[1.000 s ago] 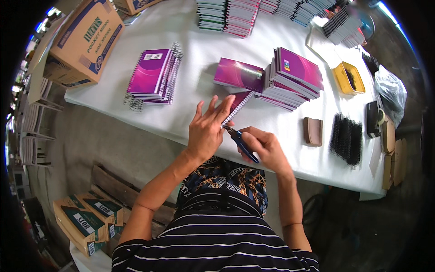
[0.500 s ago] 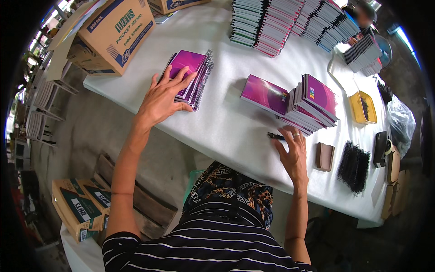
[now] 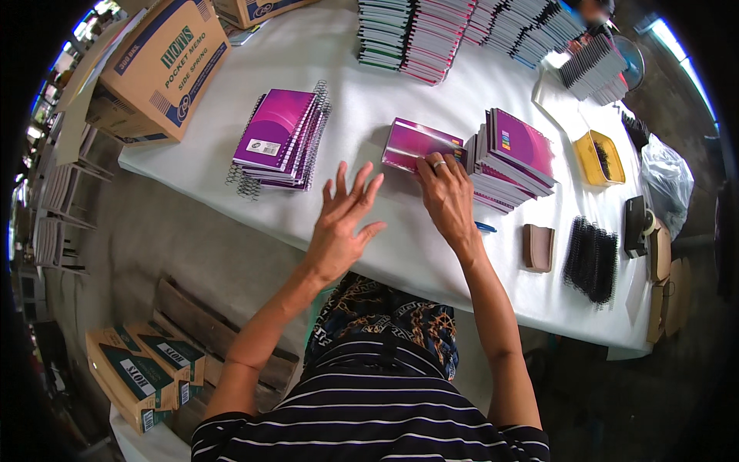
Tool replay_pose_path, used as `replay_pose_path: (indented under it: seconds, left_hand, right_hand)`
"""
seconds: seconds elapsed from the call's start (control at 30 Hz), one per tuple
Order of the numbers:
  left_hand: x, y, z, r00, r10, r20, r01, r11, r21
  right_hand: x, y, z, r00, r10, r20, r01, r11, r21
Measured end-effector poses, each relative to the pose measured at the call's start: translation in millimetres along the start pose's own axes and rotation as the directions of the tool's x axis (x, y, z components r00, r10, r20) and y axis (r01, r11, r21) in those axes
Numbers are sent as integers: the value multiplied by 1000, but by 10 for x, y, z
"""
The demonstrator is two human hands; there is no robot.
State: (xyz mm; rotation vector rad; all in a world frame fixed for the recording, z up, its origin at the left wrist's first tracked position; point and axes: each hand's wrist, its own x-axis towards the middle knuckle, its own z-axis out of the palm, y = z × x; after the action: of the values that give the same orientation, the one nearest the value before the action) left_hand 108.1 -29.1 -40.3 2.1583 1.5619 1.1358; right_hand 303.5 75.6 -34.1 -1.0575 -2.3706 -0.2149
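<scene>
White cloth covers the table (image 3: 354, 108) under and beyond both my hands. Past my left hand, farther left, stands a cardboard box (image 3: 165, 69); far ahead of my hands are tall stacks of notebooks (image 3: 419, 38). A pile of purple spiral-bound notebooks (image 3: 281, 131) sits ahead and left of my left hand, and a leaning purple pile (image 3: 516, 154) just right of my right. My left hand (image 3: 344, 227) is spread wide and empty. My right hand (image 3: 449, 192), fingers bent, is on the near right part of a flat purple notebook (image 3: 416, 142); whether it grips, I cannot tell. Right of that hand lie black coils (image 3: 591, 262), nearer me, and a yellow tub (image 3: 585, 158), slightly farther off. A brown holder (image 3: 539, 250) is right of my right wrist, and a small blue handle (image 3: 486, 227) peeks out just beside it.
</scene>
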Motion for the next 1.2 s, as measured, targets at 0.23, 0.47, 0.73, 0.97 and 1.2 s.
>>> replay_pose_path:
  seconds: [0.23,0.47,0.73,0.97,1.2]
  left_hand:
    - [44,222,475,999,-34,-22,31,991,-127]
    - [329,586,435,945,137,-296,-124,990,64]
    - [296,-117,-88,882,182,435,285,528,-800]
    - [155,-103,193,938,-73,339,339,397,-853]
    - [405,575,-97,947,303,108,-318,932,174]
  right_hand:
    - [252,-6,-250,976,167,-139,-146,978,149]
    - [130,-512,-796,752,642,152,-534,456,712]
    - [-699,-194,-583,910,357,209,-301,224,927]
    - [-917,-561,-161,791,531,303,-440,151,885]
    - [-1026,-554,-149,845,460,273,-436,296,850]
